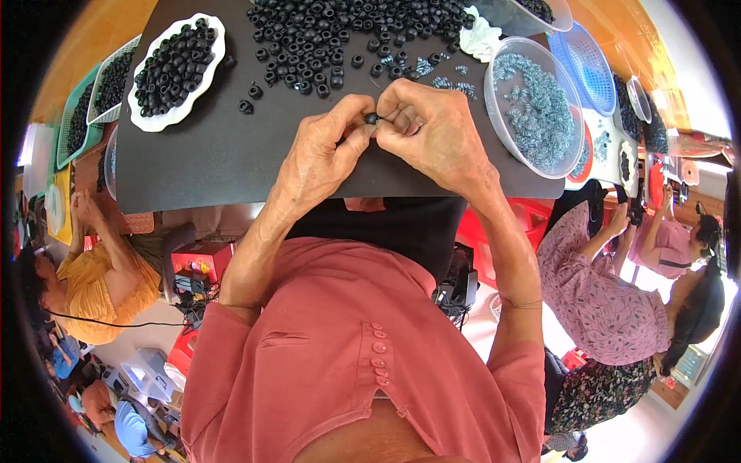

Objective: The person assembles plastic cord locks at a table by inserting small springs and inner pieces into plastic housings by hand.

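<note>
Above the near part of the dark table, both hands meet fingertip to fingertip. My left hand (326, 154) is closed, pinching a small round black plastic piece (371, 118) between thumb and forefinger. My right hand (438, 133) is closed too, its thumb and forefinger at the same piece; what else its curled fingers hold is hidden. Just beyond the hands spreads a heap of hollow black pieces (309, 46), with a few small metal springs (454, 85) at its right side. A clear round tub (494, 100) on the right holds many more springs.
A white scalloped plate (142, 116) of black pieces stands at the left. White tissue (480, 37) lies near the tub. A blue basket (584, 65) sits farther right, green and white baskets (94, 137) far left. People sit at both sides, including one in yellow (108, 293).
</note>
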